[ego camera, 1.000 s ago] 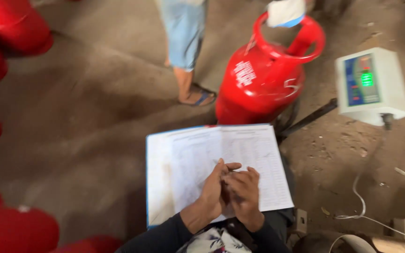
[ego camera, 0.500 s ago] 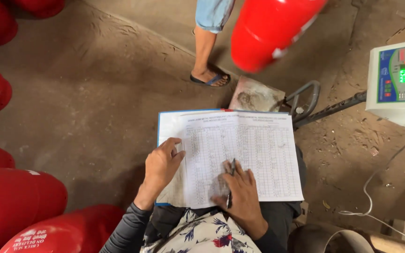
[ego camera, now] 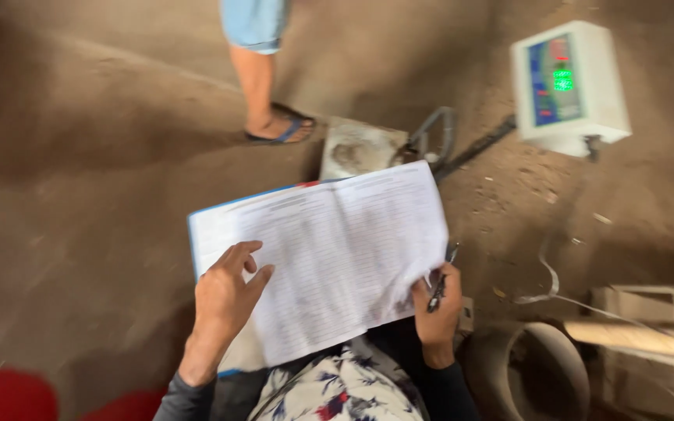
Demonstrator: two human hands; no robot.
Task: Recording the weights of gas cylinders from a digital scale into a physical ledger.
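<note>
The open ledger (ego camera: 329, 253) rests on the person's lap, its printed table too blurred to show how many rows are filled, so the recording looks partway at best and no writing is under way. The left hand (ego camera: 224, 300) lies spread on the left page, while the right hand (ego camera: 437, 308) grips the right page's lower edge, fingers closed around a pen (ego camera: 441, 279) lifted off the paper.

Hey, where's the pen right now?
In the head view, the pen is in the right hand, at the lower right edge of the open ledger, which the left hand steadies.
</note>
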